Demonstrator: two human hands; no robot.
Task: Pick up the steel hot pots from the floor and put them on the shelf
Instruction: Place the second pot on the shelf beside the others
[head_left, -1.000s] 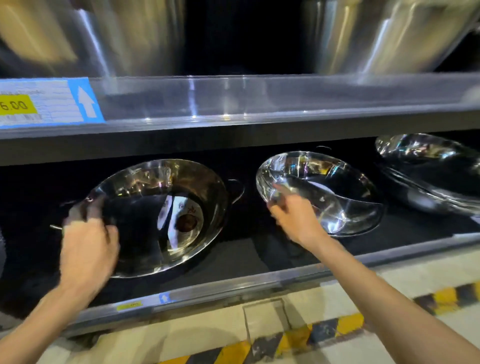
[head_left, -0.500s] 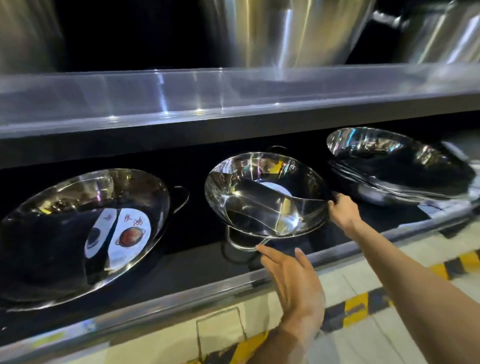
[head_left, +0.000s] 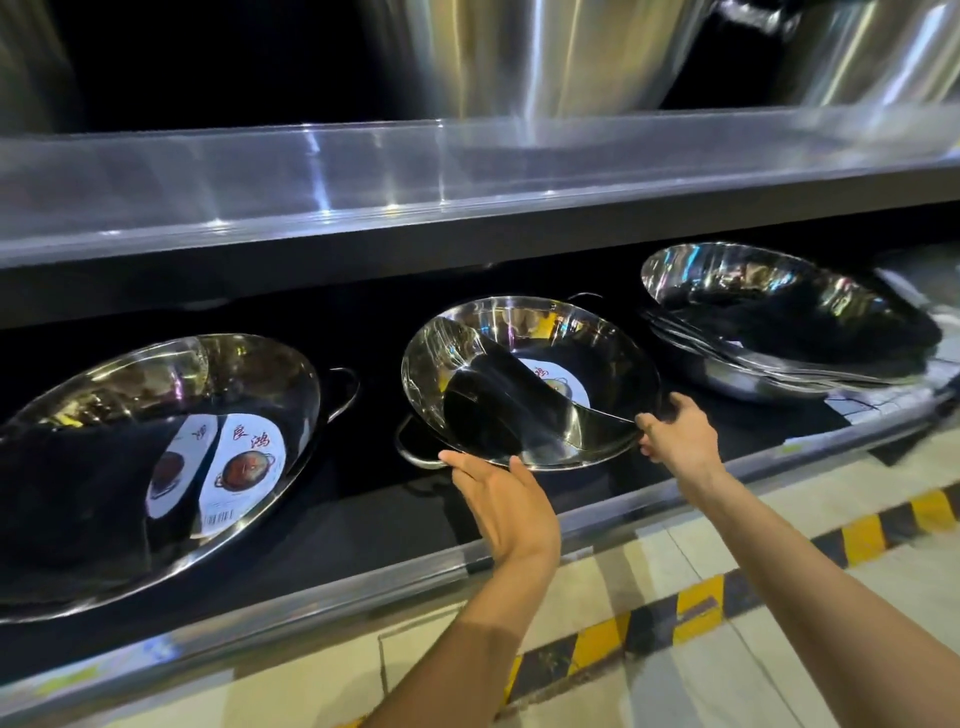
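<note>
Three shiny steel hot pots lean on the black lower shelf (head_left: 363, 525). The left hot pot (head_left: 156, 457) has a round paper label inside. The middle hot pot (head_left: 524, 379) has a curved divider and a small label. My left hand (head_left: 504, 504) is under its front rim, palm up, fingertips touching the rim near the handle. My right hand (head_left: 675, 436) grips the rim at its right side. On the right sits a stack of hot pots (head_left: 779, 322).
An upper shelf with a clear plastic front strip (head_left: 467, 171) carries large steel stock pots (head_left: 519, 52). Below the shelf edge runs a pale tiled floor with a yellow-and-black hazard stripe (head_left: 701, 608).
My view has swung right. My left hand left the left hot pot and came under the middle pot's front rim. My right hand shifted from its left rim to its right rim.
</note>
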